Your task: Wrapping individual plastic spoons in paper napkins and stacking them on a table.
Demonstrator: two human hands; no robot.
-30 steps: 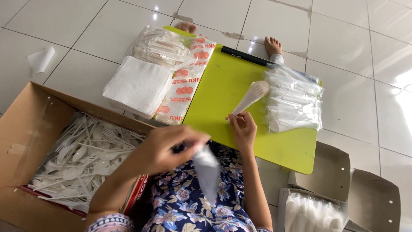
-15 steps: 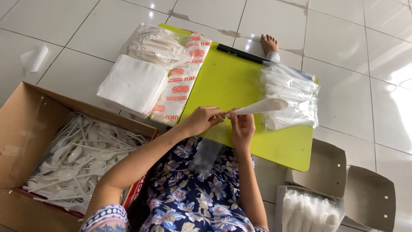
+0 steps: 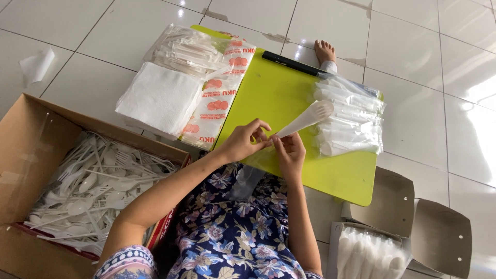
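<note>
My left hand (image 3: 244, 141) and my right hand (image 3: 289, 151) meet over the near edge of a lime green board (image 3: 279, 98). Together they pinch the narrow end of a clear packet (image 3: 306, 118) that holds white plastic cutlery and a napkin; its wide end points up and right. A pile of such filled packets (image 3: 349, 118) lies on the board's right side. A flat clear sleeve (image 3: 247, 181) rests on my flowered lap below the hands.
A cardboard box (image 3: 20, 155) of loose white plastic spoons and forks (image 3: 93, 186) stands at my left. A stack of white napkins (image 3: 160, 98) and a bag of wrapped sticks (image 3: 188, 49) lie beyond it. An open grey box (image 3: 408, 227) with white packets sits at lower right. A bare foot (image 3: 324, 51) rests past the board.
My left hand has come up from my lap to join the right hand at the packet's end. The packet has tipped lower and more to the right.
</note>
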